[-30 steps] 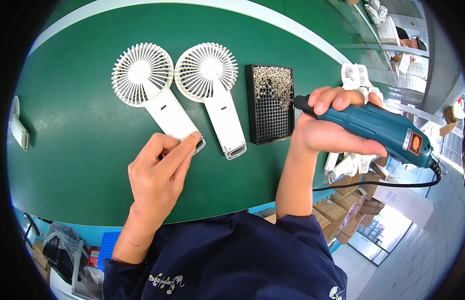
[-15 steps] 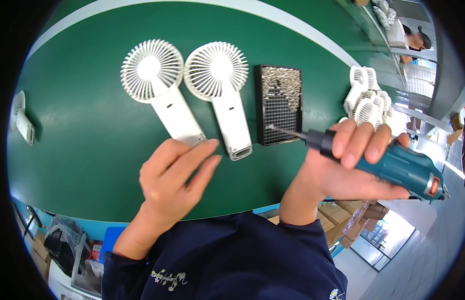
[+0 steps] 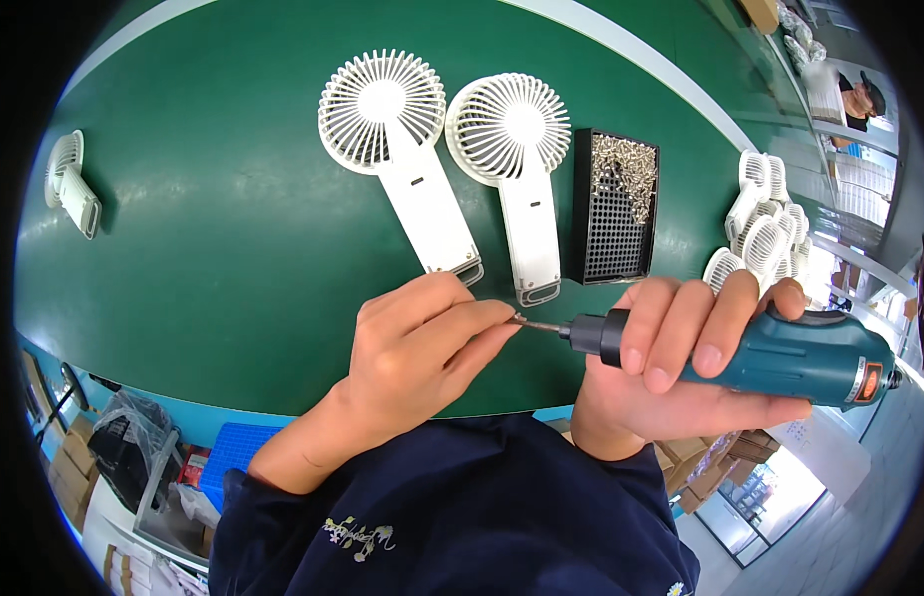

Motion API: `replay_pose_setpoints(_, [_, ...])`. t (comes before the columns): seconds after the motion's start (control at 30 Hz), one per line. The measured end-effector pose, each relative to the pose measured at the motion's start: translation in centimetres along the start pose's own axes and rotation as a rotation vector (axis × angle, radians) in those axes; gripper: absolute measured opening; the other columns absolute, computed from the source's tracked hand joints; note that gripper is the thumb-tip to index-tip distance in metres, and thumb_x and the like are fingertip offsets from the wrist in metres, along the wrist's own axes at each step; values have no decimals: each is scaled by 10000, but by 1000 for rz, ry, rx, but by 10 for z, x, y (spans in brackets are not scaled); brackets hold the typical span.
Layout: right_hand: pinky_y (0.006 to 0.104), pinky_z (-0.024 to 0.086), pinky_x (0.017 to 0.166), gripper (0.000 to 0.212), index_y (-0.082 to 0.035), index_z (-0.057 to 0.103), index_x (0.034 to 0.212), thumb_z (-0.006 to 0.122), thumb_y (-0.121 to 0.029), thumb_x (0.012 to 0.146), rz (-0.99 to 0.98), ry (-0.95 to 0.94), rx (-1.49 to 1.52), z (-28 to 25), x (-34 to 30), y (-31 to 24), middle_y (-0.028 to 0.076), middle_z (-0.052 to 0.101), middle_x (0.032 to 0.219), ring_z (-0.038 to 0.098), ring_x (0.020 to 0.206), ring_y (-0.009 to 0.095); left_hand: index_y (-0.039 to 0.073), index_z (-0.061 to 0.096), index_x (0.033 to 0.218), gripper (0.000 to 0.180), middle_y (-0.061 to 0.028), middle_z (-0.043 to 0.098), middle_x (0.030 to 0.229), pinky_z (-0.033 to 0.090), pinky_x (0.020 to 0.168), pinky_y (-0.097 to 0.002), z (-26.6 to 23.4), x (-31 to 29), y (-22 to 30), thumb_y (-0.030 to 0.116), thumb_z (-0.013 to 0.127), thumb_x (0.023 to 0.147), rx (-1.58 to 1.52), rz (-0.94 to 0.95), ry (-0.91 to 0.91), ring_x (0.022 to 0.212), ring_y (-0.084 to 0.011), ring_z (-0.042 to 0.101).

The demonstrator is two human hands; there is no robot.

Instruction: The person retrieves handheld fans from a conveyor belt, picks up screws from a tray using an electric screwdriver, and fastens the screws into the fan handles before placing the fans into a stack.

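Note:
My right hand point(image 3: 671, 358) is wrapped round a teal electric screwdriver point(image 3: 800, 360) with a black nose, its bit pointing left. At the bit's tip, the fingers of my left hand point(image 3: 422, 348) pinch a small silver screw point(image 3: 519, 319), mostly hidden by the fingertips. Just beyond my hands lie two white handheld fans, a left one point(image 3: 422, 204) and a right one point(image 3: 530, 223), grilles away from me and handle ends towards me. To their right is a black tray point(image 3: 581, 214) with a perforated grid, holding many small silver screws point(image 3: 626, 164) mostly in its far part.
Another white fan point(image 3: 75, 189) lies at the far left of the green table point(image 3: 224, 268). White fans point(image 3: 770, 233) are piled to the right of the tray. A person point(image 3: 859, 102) is in the right background. A blue crate point(image 3: 238, 457) stands below the table edge.
The screwdriver's tip has left the tray and moved nearer to me, meeting my left fingertips. My left hand has gone from loosely curled to a pinch. The whole view has shifted somewhat.

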State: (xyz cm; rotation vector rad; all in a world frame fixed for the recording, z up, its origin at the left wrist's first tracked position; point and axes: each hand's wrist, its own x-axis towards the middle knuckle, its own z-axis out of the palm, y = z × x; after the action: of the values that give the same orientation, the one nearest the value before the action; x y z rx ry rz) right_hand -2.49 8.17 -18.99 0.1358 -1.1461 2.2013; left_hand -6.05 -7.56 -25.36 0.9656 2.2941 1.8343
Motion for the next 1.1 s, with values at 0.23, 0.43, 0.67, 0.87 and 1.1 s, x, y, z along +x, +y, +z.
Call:
replay_pose_setpoints(0.23, [265,427,440,626,-57,411,1212,459,-612,926,3,43,-8,3,-1,-2,43,502,778,483,487,125,31,727,832,221,-18,576,675,332,431,-231,-3,-5,-3,-32,810,637,-66,-22,25,487,-88,463])
replay_pose_setpoints(0.43, [275,433,446,645,-81,401,1228,446,-643,916,51,-3,-7,-1,-1,-2,41,497,762,473,480,128,25,703,839,226,-35,539,660,385,433,-271,-6,-5,-3,14,812,641,-70,-27,-44,493,-145,501])
replay_pose_setpoints(0.67, [344,427,468,692,-96,422,1282,555,-632,865,-108,-306,-151,13,-5,16,65,506,766,464,477,183,72,651,1187,638,-81,543,997,429,655,-294,-35,-2,-4,69,850,580,268,-160,-35,812,-191,512])
replay_pose_setpoints(0.87, [352,443,469,781,-102,378,1306,508,-713,838,-93,-447,-240,19,-7,31,81,515,780,480,474,193,205,676,1158,615,-77,431,1398,362,921,-410,-28,3,-8,120,832,569,444,-175,-109,1139,-313,440])
replay_pose_setpoints(1.1, [344,426,476,792,-108,385,1310,475,-738,838,-53,-471,-273,17,-6,41,80,505,799,479,485,188,230,662,1164,619,-59,440,1391,363,894,-397,-27,-1,-13,120,827,578,430,-171,-73,1126,-303,449])
